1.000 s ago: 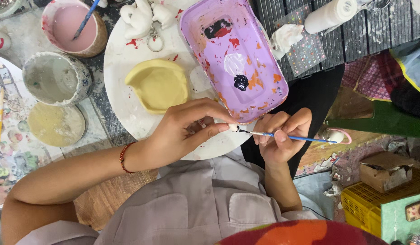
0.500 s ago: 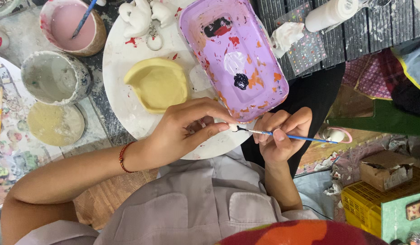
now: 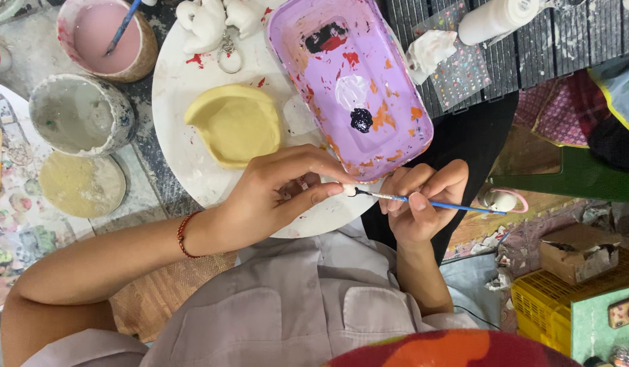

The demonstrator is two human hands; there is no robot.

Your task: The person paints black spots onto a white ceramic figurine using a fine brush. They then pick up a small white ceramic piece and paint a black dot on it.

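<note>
While the right hand [image 3: 420, 204] pinches a blue paintbrush [image 3: 430, 202], the left hand [image 3: 277, 197] grips something small beside the purple tray [image 3: 403, 102].

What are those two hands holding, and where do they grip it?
The right hand pinches a thin blue paintbrush mid-handle. The left hand pinches something small at its fingertips; too hidden to identify.

Thin blue paintbrush [image 3: 437, 202] — level, dark-tipped; tip touching small white piece [image 3: 347, 189].

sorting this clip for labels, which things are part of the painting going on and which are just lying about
In use: left hand pinching a small white piece; right hand holding the blue brush; purple paint tray.

Lying about: yellow clay dish, pink cup, grey pot, white bottle, sticker sheet.
</note>
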